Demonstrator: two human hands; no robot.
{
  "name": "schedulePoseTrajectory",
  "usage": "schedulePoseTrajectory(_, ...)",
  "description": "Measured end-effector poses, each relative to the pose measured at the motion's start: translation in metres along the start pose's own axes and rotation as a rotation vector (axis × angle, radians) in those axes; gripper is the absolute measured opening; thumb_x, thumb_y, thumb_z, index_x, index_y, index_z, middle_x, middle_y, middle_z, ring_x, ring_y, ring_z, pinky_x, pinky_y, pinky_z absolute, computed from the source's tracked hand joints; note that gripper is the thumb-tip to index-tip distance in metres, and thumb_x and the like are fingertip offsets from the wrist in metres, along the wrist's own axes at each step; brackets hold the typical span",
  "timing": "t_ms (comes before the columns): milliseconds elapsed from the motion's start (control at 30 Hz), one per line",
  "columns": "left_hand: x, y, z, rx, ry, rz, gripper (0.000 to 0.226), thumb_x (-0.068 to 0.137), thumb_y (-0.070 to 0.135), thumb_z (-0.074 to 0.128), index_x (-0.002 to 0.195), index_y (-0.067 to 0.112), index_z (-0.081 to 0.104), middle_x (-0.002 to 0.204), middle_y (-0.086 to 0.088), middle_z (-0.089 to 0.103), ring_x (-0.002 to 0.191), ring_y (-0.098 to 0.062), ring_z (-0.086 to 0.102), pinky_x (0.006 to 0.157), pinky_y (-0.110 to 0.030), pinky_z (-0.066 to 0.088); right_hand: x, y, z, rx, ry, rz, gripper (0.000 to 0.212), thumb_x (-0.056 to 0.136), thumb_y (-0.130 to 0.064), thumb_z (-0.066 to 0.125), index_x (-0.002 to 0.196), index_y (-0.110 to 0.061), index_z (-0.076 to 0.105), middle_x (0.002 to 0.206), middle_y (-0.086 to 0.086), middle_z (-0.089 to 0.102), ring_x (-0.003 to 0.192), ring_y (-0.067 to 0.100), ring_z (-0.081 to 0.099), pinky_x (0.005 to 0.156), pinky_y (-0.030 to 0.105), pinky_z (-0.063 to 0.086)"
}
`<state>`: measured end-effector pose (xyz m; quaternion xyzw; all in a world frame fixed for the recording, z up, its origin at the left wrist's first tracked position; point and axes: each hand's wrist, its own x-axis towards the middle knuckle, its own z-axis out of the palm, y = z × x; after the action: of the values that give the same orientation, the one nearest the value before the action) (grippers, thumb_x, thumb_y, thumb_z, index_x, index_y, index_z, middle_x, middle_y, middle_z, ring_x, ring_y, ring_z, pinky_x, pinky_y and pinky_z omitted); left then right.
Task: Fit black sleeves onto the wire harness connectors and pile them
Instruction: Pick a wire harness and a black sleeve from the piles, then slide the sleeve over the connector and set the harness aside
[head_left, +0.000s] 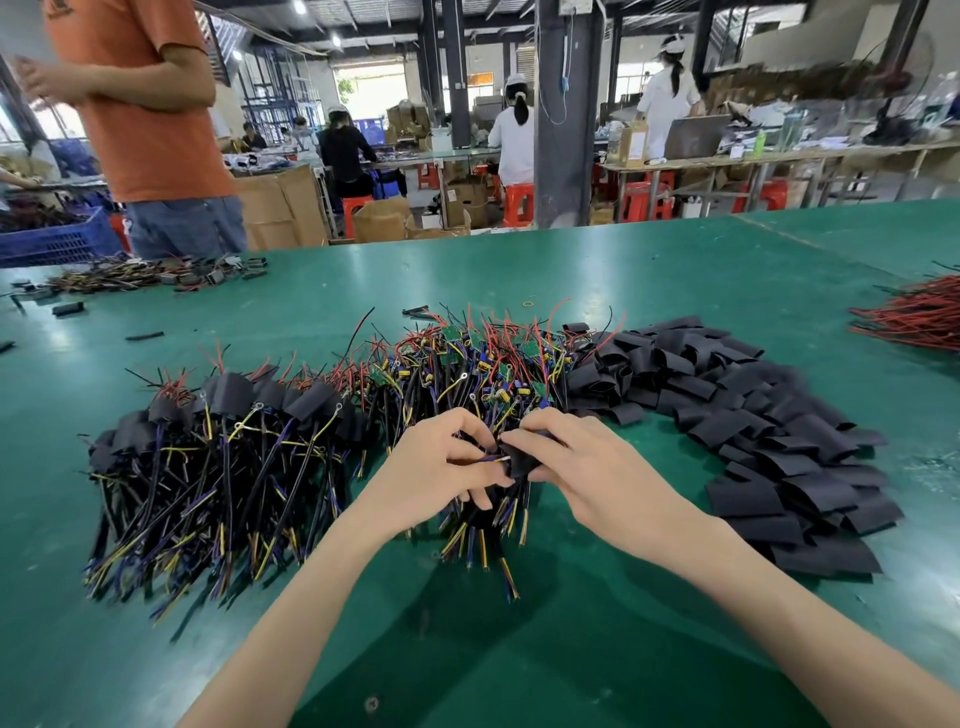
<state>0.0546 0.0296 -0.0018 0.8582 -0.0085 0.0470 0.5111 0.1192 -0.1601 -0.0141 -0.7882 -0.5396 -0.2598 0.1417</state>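
- Blue crate (57, 240), upper left of frame, holds dark wire bundles.
- Black sleeve (521, 464), frame centre over the green table (623, 270), lies left-right with its mouth facing left; right hand (587, 467) pinches it.
- Left hand (434, 467) pinches harness wires (491, 460) entering it.

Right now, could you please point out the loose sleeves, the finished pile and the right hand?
loose sleeves (753, 415): head view, heap middle.
finished pile (236, 392): head view, a sleeved end.
right hand (584, 460): head view, back.
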Motion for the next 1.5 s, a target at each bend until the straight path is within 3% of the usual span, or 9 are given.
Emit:
schedulePoseTrajectory(300, -0.001, 0.005, -0.002, -0.017, 0.054, -0.019, 0.015, 0.079, 0.01, 0.074, 0.084, 0.008, 0.06, 0.069, -0.004, 0.072, 0.051, -0.014, 0.065, 0.045, -0.018, 0.043, -0.001, 0.002, 0.006, 0.065, 0.0, 0.087, 0.049, 0.083, -0.009, 0.068, 0.129, -0.011, 0.052, 0.124, 0.006, 0.053, 0.102, 0.023, 0.057, 0.085, 0.035, 0.047)
schedulePoseTrajectory(467, 0.0, 0.005, -0.033, 0.131, 0.741, 0.231, 0.01, 0.09, 0.011, 0.061, 0.1, 0.008, 0.06, 0.081, -0.001, 0.072, 0.06, -0.005, 0.067, 0.051, -0.02, 0.053, -0.003, 0.023, 0.008, -0.111, 0.097, 0.428, 0.066, 0.083, -0.016, 0.067, 0.141, -0.007, 0.036, 0.14, 0.012, 0.042, 0.121, 0.032, 0.047, 0.1, 0.042, 0.039)
schedulePoseTrajectory(600, -0.001, -0.024, -0.072, 0.601, 1.065, 0.103, 0.034, 0.094, 0.006, 0.053, 0.128, 0.005, 0.051, 0.102, -0.022, 0.07, 0.088, -0.038, 0.067, 0.079, -0.046, 0.05, -0.014, 0.049, 0.013, -0.274, -0.09, 0.723, 0.068, 0.088, -0.019, 0.056, 0.146, -0.012, 0.021, 0.146, 0.008, 0.029, 0.125, 0.029, 0.038, 0.102, 0.038, 0.032)
schedulePoseTrajectory(733, 0.0, -0.051, -0.086, 0.771, 0.89, -0.218, 0.037, 0.083, -0.01, 0.051, 0.119, -0.006, 0.057, 0.121, -0.029, 0.058, 0.12, -0.04, 0.049, 0.095, -0.049, 0.042, -0.022, 0.064, 0.017, -0.308, -0.259, 0.799, 0.061, 0.087, -0.022, 0.055, 0.141, -0.017, 0.026, 0.14, 0.005, 0.033, 0.12, 0.028, 0.041, 0.097, 0.037, 0.036)
schedulePoseTrajectory(833, 0.001, -0.053, -0.082, 0.839, 0.872, -0.293, 0.043, 0.079, -0.007, 0.055, 0.122, -0.011, 0.053, 0.136, -0.029, 0.045, 0.132, -0.039, 0.033, 0.108, -0.047, 0.027, -0.024, 0.065, 0.023, -0.327, -0.345, 0.795, 0.052, 0.088, -0.025, 0.052, 0.136, -0.02, 0.033, 0.137, 0.004, 0.037, 0.118, 0.029, 0.043, 0.095, 0.037, 0.036)
schedulePoseTrajectory(967, 0.012, -0.03, -0.06, 0.816, 0.982, -0.031, 0.041, 0.077, -0.003, 0.055, 0.118, 0.001, 0.059, 0.122, -0.021, 0.055, 0.114, -0.037, 0.044, 0.095, -0.046, 0.034, -0.025, 0.069, 0.027, -0.388, -0.381, 0.892, 0.053, 0.087, -0.03, 0.052, 0.136, -0.021, 0.033, 0.143, 0.006, 0.033, 0.128, 0.033, 0.033, 0.103, 0.044, 0.029)
schedulePoseTrajectory(1100, 0.054, -0.009, -0.027, 0.673, 0.716, 0.115, 0.025, 0.088, 0.006, 0.051, 0.109, 0.01, 0.066, 0.109, -0.008, 0.064, 0.106, -0.025, 0.051, 0.094, -0.036, 0.036, -0.028, 0.076, 0.027, -0.37, -0.402, 0.986, 0.052, 0.093, -0.034, 0.044, 0.141, -0.022, 0.027, 0.146, 0.007, 0.029, 0.13, 0.036, 0.03, 0.104, 0.05, 0.026)
schedulePoseTrajectory(1300, 0.12, -0.007, -0.014, 0.701, 0.564, -0.047, 0.026, 0.096, 0.024, 0.047, 0.101, 0.007, 0.065, 0.099, -0.009, 0.067, 0.098, -0.029, 0.059, 0.086, -0.039, 0.047, -0.026, 0.079, 0.022, -0.294, -0.367, 0.927, 0.037, 0.09, -0.027, 0.047, 0.126, -0.018, 0.041, 0.125, 0.007, 0.048, 0.117, 0.03, 0.043, 0.092, 0.041, 0.037)
schedulePoseTrajectory(1500, 0.156, -0.012, -0.02, 0.878, 0.451, -0.206, 0.037, 0.093, 0.041, 0.052, 0.113, 0.012, 0.064, 0.12, -0.015, 0.059, 0.116, -0.034, 0.049, 0.095, -0.043, 0.04, -0.021, 0.072, 0.021, -0.212, -0.423, 0.805, 0.059, 0.083, -0.024, 0.051, 0.139, -0.017, 0.033, 0.127, 0.009, 0.047, 0.117, 0.031, 0.04, 0.093, 0.037, 0.035)
